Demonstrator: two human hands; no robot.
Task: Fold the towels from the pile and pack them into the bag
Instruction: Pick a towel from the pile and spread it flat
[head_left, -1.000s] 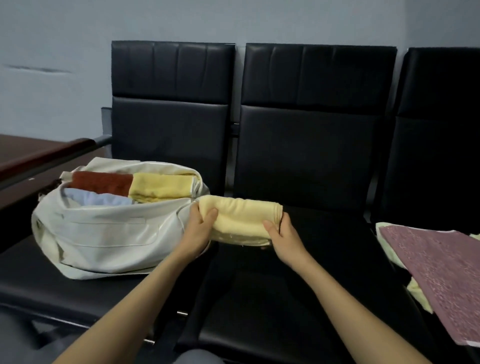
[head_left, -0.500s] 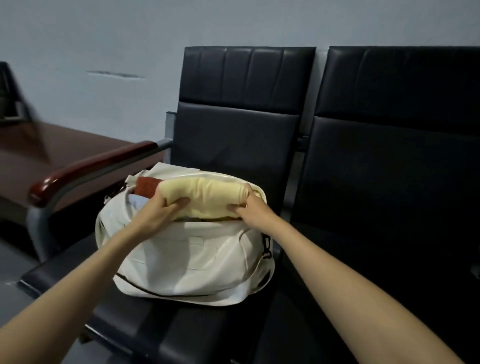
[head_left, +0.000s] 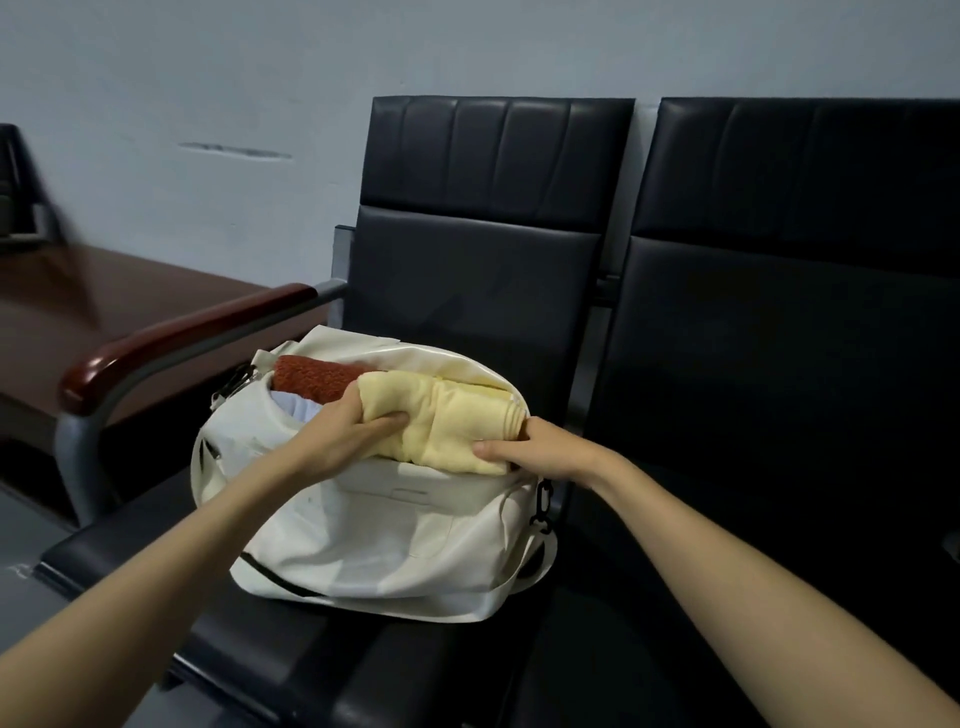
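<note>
We hold the folded yellow towel by both ends, left hand and right hand curled round it, at the mouth of the white bag on the left seat.

Risk: uneven downward pressure may snag the fold on the soft near rim and open it.

Count: one bag and four towels. Already inside are a second yellow towel, a red towel and a pale blue towel.

person: two arms in view | left forearm: bare along its whole visible length, slim, broadening toward the near left corner | right forearm: bare likewise, slim, broadening toward the near right edge | left hand: bare | right hand: bare, thumbnail cut short
</note>
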